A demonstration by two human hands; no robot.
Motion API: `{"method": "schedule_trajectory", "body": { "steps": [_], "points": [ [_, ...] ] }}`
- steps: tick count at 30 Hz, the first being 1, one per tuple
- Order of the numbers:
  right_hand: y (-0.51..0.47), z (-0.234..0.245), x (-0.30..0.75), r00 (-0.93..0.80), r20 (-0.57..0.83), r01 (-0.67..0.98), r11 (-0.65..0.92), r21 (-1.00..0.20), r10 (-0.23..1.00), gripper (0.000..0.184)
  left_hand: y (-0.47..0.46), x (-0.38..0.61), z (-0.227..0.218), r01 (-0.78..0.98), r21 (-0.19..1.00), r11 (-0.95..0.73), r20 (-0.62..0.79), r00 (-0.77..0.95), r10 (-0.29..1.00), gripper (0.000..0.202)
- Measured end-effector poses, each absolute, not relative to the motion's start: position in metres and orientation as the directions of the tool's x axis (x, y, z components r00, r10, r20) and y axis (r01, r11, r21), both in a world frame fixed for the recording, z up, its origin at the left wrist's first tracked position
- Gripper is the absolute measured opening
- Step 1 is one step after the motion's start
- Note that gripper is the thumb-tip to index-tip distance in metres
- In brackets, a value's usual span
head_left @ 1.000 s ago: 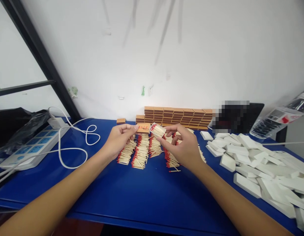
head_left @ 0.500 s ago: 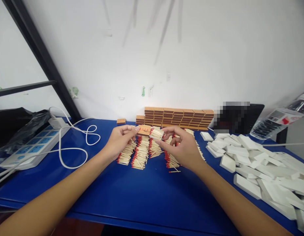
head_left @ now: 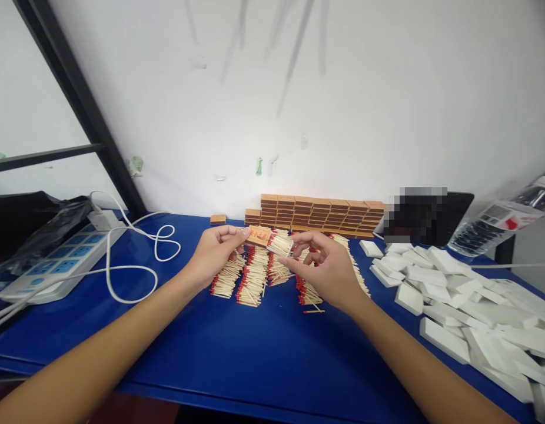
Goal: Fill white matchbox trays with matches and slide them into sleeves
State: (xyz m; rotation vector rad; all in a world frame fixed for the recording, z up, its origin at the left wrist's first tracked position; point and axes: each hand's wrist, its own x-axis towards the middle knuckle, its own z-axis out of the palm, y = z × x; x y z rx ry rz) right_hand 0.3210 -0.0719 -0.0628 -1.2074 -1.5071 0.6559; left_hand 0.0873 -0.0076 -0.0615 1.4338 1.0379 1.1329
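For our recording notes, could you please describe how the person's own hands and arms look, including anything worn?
The left hand and right hand are bare, with no gloves and no rings that I can make out. Both forearms are uncovered where visible: no sleeves, watch, bracelet or cables show.

White wall point(head_left: 365, 106) fills most of the upper frame, going greyer at upper right. Blurry grey shadow streaks point(head_left: 294, 56) at top centre. Small green mark point(head_left: 259, 167) mid-frame, plus whitish scuffs (peeled paint or tape bits, can't tell). Another green patch point(head_left: 136, 164) centre left, beside a slanted black post point(head_left: 63, 76) that runs from upper left to the table's back edge; black crossbar point(head_left: 47, 158) joins it at left. Blue table point(head_left: 237, 353), slightly glossy, across the lower frame. Strip of dark reddish floor point(head_left: 135, 410) at bottom left. Light soft, source out of view.
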Motion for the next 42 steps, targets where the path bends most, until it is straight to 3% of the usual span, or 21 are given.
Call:
{"method": "schedule_trajectory", "body": {
  "steps": [12, 23, 32, 42],
  "points": [
    [-0.071, -0.065, 0.319, 0.033, 0.349, 0.235, 0.332, -0.914, 0.937, 0.047, -0.007, 0.088, -0.059, 0.009, 0.995, -0.096, 0.091, 0.217, 0.972, 0.039],
    [-0.064, -0.071, 0.325, 0.051, 0.389, 0.290, 0.359, -0.887, 0.920, 0.051, -0.008, 0.088, -0.061, -0.023, 0.996, -0.085, 0.088, 0.237, 0.968, 0.049],
    [-0.067, -0.059, 0.333, -0.006, 0.389, 0.362, 0.365, -0.858, 0.921, 0.044, -0.005, 0.086, -0.063, 0.068, 0.958, -0.280, 0.253, 0.267, 0.930, 0.047],
    [-0.063, -0.066, 0.329, -0.051, 0.188, 0.033, 0.190, -0.981, 0.981, 0.061, -0.008, 0.089, -0.064, 0.113, 0.948, -0.296, 0.252, 0.301, 0.920, 0.048]
  ]
}}
